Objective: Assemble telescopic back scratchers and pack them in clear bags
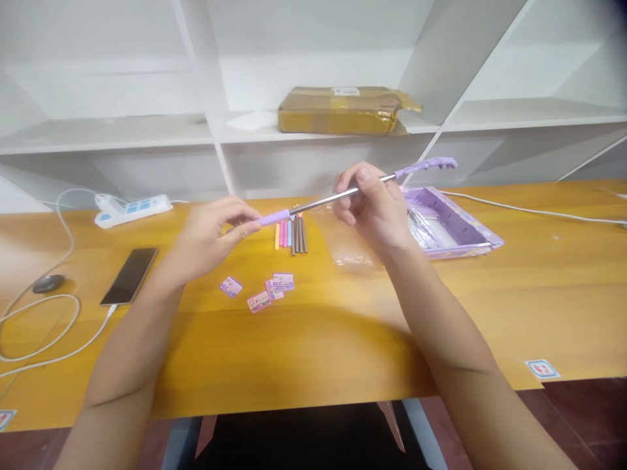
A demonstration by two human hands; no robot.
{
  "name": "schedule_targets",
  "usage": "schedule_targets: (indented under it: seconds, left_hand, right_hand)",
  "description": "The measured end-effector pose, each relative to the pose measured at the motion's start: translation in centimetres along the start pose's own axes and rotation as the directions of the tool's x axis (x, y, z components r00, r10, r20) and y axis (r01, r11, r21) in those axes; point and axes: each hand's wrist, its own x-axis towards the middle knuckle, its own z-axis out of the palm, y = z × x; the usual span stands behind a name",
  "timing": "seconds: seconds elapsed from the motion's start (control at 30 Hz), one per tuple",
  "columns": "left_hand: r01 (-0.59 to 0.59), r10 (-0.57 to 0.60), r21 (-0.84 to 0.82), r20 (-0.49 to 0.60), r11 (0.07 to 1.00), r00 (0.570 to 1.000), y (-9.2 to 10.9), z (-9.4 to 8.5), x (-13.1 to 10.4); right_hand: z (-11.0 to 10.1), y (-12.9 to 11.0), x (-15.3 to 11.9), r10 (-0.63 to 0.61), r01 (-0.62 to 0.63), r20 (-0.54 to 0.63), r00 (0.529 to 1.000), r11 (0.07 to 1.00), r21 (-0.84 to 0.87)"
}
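Observation:
A telescopic back scratcher (326, 200) with a lilac handle, a silver rod and a lilac clawed head is held up over the table, its head higher at the right. My left hand (215, 232) grips the lilac handle between thumb and fingers. Around the rod near the head, my right hand (372, 202) is closed, thumb on top. Below them lie several thin sticks (289, 236) in yellow, pink, blue and dark metal. Nearer to me are small pink and purple cards (259, 301).
At the right rear stands a purple tray (450, 219) with plastic-wrapped items, beside a clear plastic bag (347, 245). To the left are a phone (129, 276), a power strip (134, 210), a black mouse (48, 283) and white cables. A taped cardboard box (337, 109) sits on the shelf.

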Motion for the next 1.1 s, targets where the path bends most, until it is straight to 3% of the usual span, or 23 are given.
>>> schedule_targets:
  seconds: [0.43, 0.57, 0.67, 0.73, 0.83, 0.97, 1.1]
  left_hand:
    - [0.038, -0.038, 0.009, 0.027, 0.999, 0.999, 0.3, 0.7, 0.2]
    - [0.049, -0.044, 0.095, -0.052, 0.994, 0.998, -0.5, 0.2, 0.3]
    - [0.065, -0.046, 0.170, -0.114, 0.983, 0.992, -1.2, 0.0, 0.4]
    - [0.083, -0.054, 0.201, -0.150, 0.976, 0.987, -1.5, -0.1, 0.4]
    - [0.113, -0.077, 0.210, -0.173, 0.971, 0.982, -1.7, -0.2, 0.4]
    - [0.124, -0.086, 0.208, -0.183, 0.970, 0.979, -1.7, -0.3, 0.3]
    - [0.111, -0.074, 0.218, -0.174, 0.970, 0.982, -1.5, -0.4, 0.1]
  right_hand:
    - [0.5, 0.8, -0.1, 0.056, -0.051, 0.101, 0.993, 0.997, -0.054]
    - [-0.6, 1.1, 0.7, 0.028, -0.030, -0.056, 0.998, 0.999, -0.031]
    - [-1.6, 1.2, 1.4, 0.009, -0.015, -0.212, 0.977, 1.000, -0.024]
    - [-2.2, 1.1, 1.7, 0.016, -0.019, -0.256, 0.967, 1.000, -0.011]
    - [-2.7, 0.9, 1.8, 0.040, -0.036, -0.244, 0.969, 0.999, 0.023]
    - [-2.8, 0.8, 1.7, 0.060, -0.071, -0.171, 0.983, 0.996, -0.062]
    - [-2.1, 0.8, 1.3, 0.024, -0.046, -0.203, 0.979, 0.993, -0.104]
